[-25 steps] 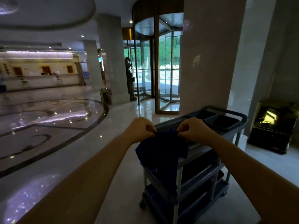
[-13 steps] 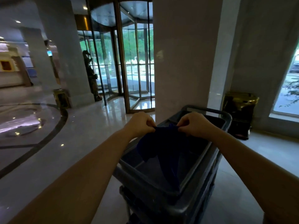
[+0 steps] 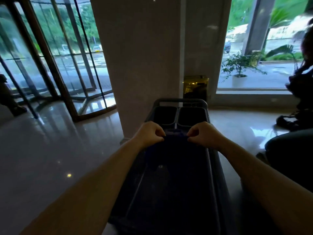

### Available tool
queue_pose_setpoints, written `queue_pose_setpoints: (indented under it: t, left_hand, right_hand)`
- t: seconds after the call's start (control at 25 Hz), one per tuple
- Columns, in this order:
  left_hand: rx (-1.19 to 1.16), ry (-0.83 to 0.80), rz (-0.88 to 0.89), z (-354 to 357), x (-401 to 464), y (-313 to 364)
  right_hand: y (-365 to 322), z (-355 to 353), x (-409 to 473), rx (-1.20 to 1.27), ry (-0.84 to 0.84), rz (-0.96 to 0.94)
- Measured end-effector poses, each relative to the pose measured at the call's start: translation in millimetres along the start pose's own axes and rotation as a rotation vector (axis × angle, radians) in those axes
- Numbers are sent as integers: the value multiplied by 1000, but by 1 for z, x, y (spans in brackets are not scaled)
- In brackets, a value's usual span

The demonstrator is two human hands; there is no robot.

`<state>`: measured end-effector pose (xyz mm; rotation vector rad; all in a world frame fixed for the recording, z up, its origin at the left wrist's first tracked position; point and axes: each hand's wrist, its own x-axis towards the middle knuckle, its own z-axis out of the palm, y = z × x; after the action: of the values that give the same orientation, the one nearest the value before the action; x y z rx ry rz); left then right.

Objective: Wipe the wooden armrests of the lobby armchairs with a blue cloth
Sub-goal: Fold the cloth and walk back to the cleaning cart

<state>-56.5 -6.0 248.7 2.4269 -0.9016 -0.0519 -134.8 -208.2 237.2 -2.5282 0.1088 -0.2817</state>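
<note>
Both arms are reaching out toward twelve o'clock over a dark service cart (image 3: 208, 167). The left hand (image 3: 149, 133) and the right hand (image 3: 205, 134) are each curling into a tight pinch, gripping the top edge of the blue cloth (image 3: 176, 150) between them. The cloth is hanging down from the two hands, dark against the cart's upper tray, so its lower edge is hard to tell apart from the tray.

At the far end of the cart, two dark bins (image 3: 166, 115) are sitting side by side just beyond the knuckles, with the cart's handle bar (image 3: 181, 100) curving past them.

The floor (image 3: 50, 150) is glossy pale stone, throwing back spots of ceiling light at about nine o'clock. A broad pale pillar (image 3: 144, 56) is standing at twelve o'clock, right behind the cart. A revolving glass door (image 3: 64, 56) with dark bronze framing is filling the ten to eleven o'clock area. A gold-toned bin (image 3: 195, 87) is standing against the wall beside the pillar at about one o'clock, and a large window (image 3: 264, 48) with greenery and a potted plant (image 3: 238, 68) outside is showing at two o'clock. Another person (image 3: 303, 82), blurred, is sitting at the three o'clock edge.
</note>
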Motion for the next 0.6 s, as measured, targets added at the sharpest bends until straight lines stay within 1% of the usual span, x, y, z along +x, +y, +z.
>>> queue_pose_setpoints:
  t: [0.2,0.44,0.6]
  left_hand:
    - [-33,-127,-16,51,28,-43]
    - [-66,-300,-124,124,41,-97]
    - [-109,-369,-195,165,42,-123]
  right_hand:
    - [40,51,13,27,-46,164]
    - [88,122,17,48,-174,307]
    - [114,159,15,80,-257,395]
